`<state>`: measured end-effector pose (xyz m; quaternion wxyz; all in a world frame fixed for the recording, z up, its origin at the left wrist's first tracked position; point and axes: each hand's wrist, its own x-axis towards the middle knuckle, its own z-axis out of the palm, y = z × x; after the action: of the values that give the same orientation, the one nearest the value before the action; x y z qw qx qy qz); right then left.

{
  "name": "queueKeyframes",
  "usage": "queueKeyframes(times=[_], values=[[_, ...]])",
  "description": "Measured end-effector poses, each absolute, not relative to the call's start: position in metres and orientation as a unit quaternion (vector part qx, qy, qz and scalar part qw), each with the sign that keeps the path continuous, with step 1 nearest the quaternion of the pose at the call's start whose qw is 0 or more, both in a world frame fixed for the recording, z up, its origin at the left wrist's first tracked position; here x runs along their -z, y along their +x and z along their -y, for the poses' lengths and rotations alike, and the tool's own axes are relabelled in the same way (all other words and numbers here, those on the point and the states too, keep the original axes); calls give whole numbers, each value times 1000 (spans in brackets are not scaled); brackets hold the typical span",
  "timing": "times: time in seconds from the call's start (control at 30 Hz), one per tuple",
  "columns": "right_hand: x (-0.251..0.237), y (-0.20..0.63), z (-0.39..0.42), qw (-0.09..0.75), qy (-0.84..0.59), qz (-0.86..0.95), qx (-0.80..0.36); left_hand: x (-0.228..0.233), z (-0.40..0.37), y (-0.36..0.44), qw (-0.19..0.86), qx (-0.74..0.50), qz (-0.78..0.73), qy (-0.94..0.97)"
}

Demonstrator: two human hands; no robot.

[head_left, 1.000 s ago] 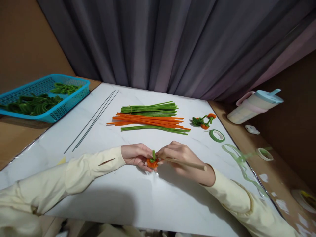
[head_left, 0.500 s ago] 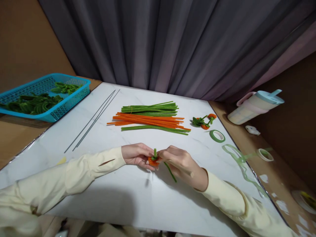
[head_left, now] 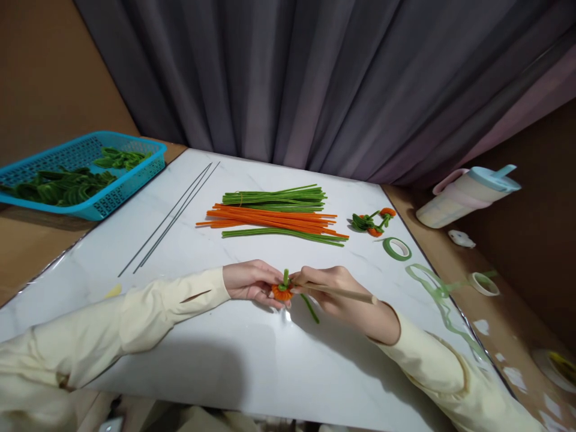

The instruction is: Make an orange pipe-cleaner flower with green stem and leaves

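My left hand [head_left: 252, 282] is closed on a small orange pipe-cleaner flower [head_left: 282, 293] with a green piece [head_left: 286, 277] standing up from its top. My right hand [head_left: 348, 312] grips a slim wooden stick [head_left: 348, 293], its near tip at the flower's green base. Below the right fingers hangs a green pipe cleaner [head_left: 310, 309]; whether it joins the flower is hidden. Beyond the hands lie orange pipe cleaners [head_left: 270, 218] between green pipe cleaners [head_left: 274, 198] and a thinner green row [head_left: 288, 234].
Finished orange-and-green pieces [head_left: 374, 231] lie at right beside a green tape roll [head_left: 397, 249] and loose green tape [head_left: 434, 282]. A tumbler [head_left: 465, 198] stands farther right. Thin dark wires [head_left: 173, 210] and a blue basket [head_left: 96, 210] of green loops are left.
My right hand has turned, so the wooden stick now shows along its length, pointing right. The flower has tipped slightly, still in my left hand.
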<state>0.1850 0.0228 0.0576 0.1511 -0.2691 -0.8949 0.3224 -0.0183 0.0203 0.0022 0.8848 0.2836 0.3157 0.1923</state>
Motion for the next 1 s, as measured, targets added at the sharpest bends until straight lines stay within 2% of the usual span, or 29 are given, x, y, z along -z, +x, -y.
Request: queueKeyframes(times=[0.2,0.33,0.53,0.83,1.0], values=[[-44,182,-14,163,-280,901,-287,-3,-18,-17,870,-215,-348,275],[-49,181,-16,165,-296,889,-308,-5,-17,-17,864,-202,-359,288],[-64,182,-24,149,-306,872,-351,-5,-17,-16,861,-192,-358,307],[-61,182,-18,115,-338,880,-313,-12,-12,-10,838,-224,-391,307],[-63,179,-20,125,-360,848,-368,-11,-10,-9,829,-261,-398,294]])
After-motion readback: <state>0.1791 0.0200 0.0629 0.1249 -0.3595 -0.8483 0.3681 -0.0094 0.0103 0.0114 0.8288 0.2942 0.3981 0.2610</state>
